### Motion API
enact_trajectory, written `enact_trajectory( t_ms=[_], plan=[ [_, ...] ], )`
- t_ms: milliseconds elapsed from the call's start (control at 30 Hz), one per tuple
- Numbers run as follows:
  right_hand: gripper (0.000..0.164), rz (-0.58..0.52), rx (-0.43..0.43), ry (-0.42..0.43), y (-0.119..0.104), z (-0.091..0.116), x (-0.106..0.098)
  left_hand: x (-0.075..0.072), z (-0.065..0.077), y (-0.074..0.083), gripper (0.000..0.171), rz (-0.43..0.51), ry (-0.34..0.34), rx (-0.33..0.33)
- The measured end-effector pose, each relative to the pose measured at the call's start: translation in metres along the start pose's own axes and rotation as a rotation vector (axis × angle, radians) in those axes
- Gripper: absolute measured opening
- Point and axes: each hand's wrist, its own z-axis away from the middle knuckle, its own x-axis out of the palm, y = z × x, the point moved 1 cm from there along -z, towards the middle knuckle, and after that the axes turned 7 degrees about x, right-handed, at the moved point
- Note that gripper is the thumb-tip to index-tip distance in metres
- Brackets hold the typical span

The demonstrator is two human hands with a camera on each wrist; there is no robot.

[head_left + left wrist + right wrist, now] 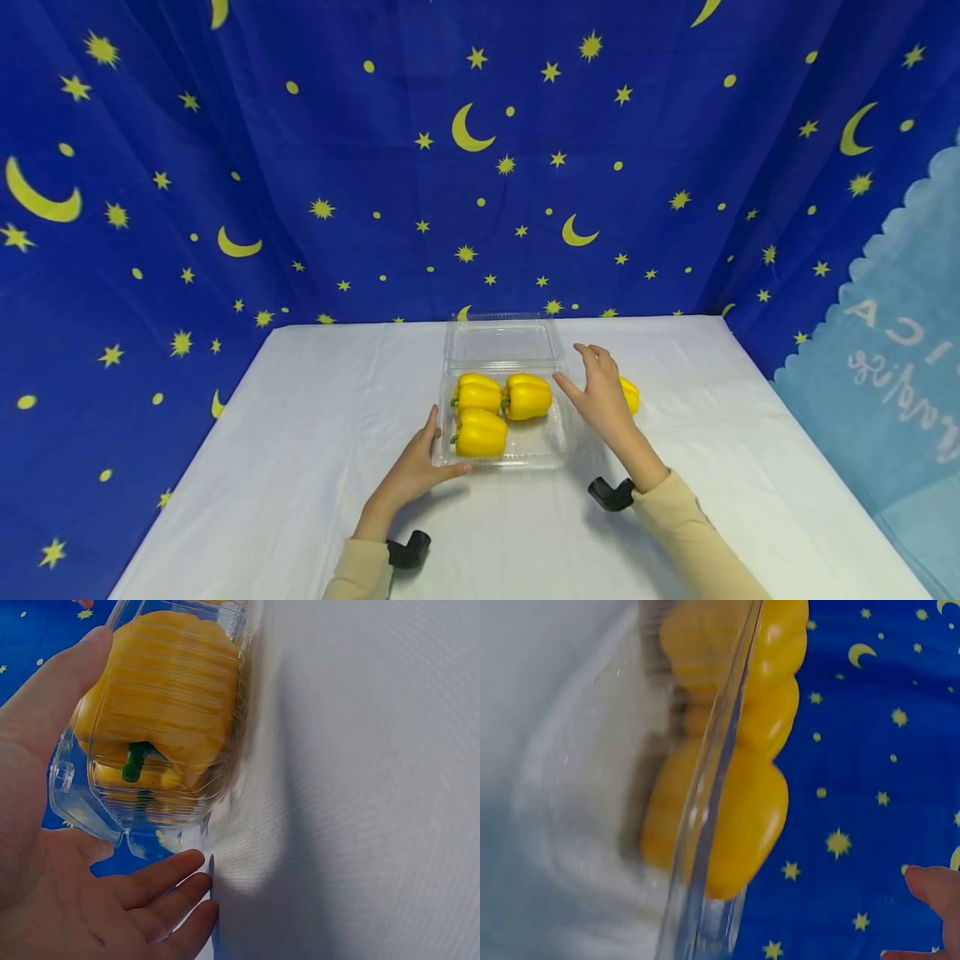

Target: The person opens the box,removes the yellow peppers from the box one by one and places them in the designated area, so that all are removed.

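Three yellow bell peppers (481, 432) with green stems lie in a clear plastic clamshell container (536, 440), two along its left side and one at the back, right of them. Its clear lid (502, 343) is folded back behind it. My left hand (414, 465) is spread around the front left corner, thumb along the front edge and fingers by the left side. In the left wrist view a digit (64, 686) rests at the rim. My right hand (603, 402), fingers extended and holding nothing, hovers by the right rim. Another yellow bell pepper (631, 395) sits beyond it, partly hidden.
A white cloth (315, 433) covers the table. Behind and beside it hang blue curtains (375, 167) printed with yellow moons and stars. A light blue lettered cloth (892, 350) hangs at the right. Each wrist wears a black camera mount (408, 550).
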Motion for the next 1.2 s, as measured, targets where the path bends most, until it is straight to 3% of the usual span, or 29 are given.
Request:
enact_trajectory(
  t_ms=[400,600,833,1200],
  plan=[
    [0.061,-0.066,-0.049,-0.124,-0.014,-0.002,0.045,0.001,-0.002,0.0,0.115,-0.009,-0.007,0.007],
    [0.059,-0.051,-0.08,-0.103,-0.016,-0.006,0.061,0.001,-0.002,0.003,0.115,-0.01,-0.006,0.013],
    [0.06,-0.028,-0.039,-0.112,-0.012,-0.008,0.073,0.001,-0.002,0.001,0.115,-0.013,-0.007,0.016],
    [0.06,-0.03,-0.015,-0.042,-0.011,-0.002,0.085,0.0,0.0,0.002,0.115,-0.013,-0.004,0.016]
  ],
)
